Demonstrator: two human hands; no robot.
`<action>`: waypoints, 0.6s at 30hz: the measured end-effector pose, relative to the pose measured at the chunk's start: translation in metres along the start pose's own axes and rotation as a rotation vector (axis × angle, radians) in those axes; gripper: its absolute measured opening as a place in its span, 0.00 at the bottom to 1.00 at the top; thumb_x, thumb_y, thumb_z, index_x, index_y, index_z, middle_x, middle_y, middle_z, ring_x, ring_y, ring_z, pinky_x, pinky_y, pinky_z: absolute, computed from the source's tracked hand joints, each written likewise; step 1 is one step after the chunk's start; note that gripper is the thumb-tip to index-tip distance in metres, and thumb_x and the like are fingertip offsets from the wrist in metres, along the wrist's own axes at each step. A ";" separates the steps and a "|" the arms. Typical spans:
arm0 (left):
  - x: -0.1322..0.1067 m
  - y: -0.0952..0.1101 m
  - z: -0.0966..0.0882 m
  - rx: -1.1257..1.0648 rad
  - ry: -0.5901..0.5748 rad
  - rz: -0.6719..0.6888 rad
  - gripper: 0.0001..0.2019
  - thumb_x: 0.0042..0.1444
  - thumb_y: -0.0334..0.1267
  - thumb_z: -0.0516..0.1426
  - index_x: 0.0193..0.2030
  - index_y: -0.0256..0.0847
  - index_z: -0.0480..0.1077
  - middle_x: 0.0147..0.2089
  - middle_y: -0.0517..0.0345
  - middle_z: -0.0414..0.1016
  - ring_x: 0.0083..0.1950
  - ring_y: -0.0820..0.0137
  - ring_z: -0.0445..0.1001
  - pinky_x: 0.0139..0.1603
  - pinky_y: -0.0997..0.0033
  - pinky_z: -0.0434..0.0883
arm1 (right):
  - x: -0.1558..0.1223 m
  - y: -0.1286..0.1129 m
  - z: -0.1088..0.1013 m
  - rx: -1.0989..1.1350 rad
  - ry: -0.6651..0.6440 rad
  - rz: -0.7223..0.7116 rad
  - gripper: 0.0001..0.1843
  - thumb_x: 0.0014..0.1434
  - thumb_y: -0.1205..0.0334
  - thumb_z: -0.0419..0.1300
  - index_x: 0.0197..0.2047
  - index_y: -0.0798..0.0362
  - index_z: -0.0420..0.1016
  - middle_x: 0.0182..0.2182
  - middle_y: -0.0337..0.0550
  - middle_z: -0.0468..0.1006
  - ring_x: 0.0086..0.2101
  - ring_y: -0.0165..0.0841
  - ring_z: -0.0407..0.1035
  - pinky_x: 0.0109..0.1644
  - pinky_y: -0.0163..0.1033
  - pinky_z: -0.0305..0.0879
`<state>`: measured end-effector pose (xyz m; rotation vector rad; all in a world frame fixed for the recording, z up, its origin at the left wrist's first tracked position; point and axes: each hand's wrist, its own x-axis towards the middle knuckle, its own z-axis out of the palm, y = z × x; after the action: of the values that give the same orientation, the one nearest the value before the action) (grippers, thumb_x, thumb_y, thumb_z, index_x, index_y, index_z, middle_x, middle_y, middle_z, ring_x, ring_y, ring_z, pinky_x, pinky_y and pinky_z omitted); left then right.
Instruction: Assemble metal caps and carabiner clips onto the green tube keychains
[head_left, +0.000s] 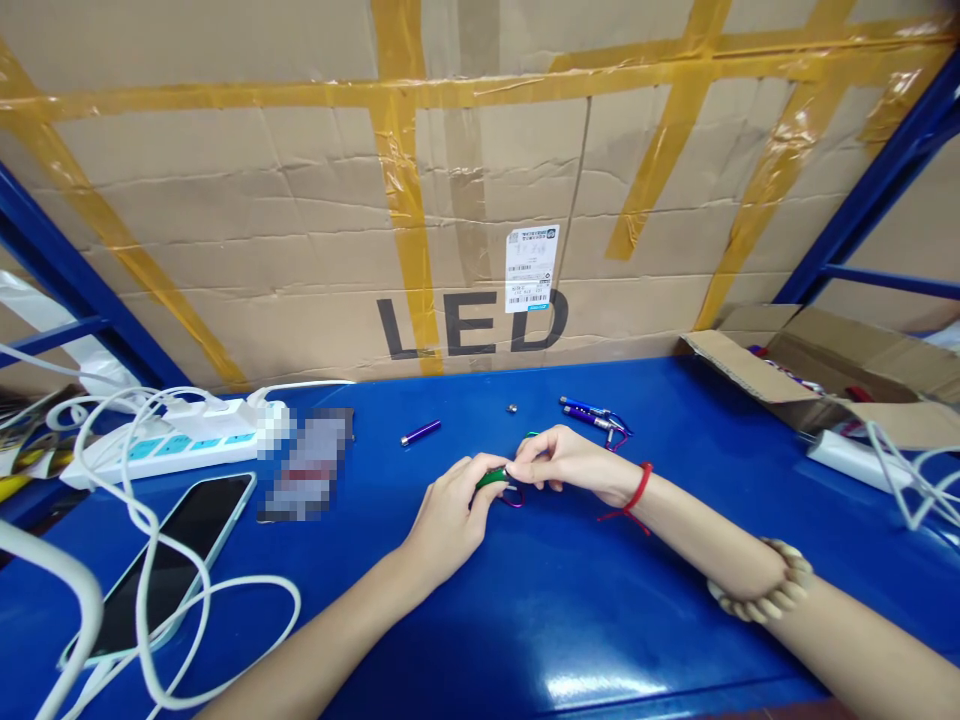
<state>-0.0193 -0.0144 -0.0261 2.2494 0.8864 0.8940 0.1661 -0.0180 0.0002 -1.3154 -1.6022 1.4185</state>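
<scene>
My left hand [454, 510] is closed around a small green metal tube [492, 478], a keychain light, just above the blue table [525, 600]. My right hand [566, 462] pinches the tube's right end, where a purple ring [514, 498] hangs below. The two hands meet at the table's middle. A red string is tied round my right wrist and a bead bracelet sits further up that arm.
A purple tube [421, 432], a tiny silver part [512, 408] and blue keychain lights [596, 414] lie behind the hands. A phone [169, 560], a power strip [176, 440] and white cables are at left. An open cardboard box [817, 375] stands at right, and a cardboard wall marked LED at the back.
</scene>
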 end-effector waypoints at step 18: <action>0.004 0.008 -0.003 0.014 0.093 -0.202 0.10 0.60 0.35 0.44 0.41 0.42 0.65 0.29 0.61 0.68 0.32 0.71 0.67 0.33 0.74 0.60 | -0.001 -0.005 0.000 -0.420 0.268 -0.599 0.14 0.51 0.51 0.62 0.37 0.50 0.79 0.31 0.41 0.66 0.25 0.25 0.62 0.27 0.31 0.62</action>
<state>-0.0161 -0.0154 -0.0173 2.0981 1.1423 0.9071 0.1646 -0.0185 0.0050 -1.0458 -1.9442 0.5436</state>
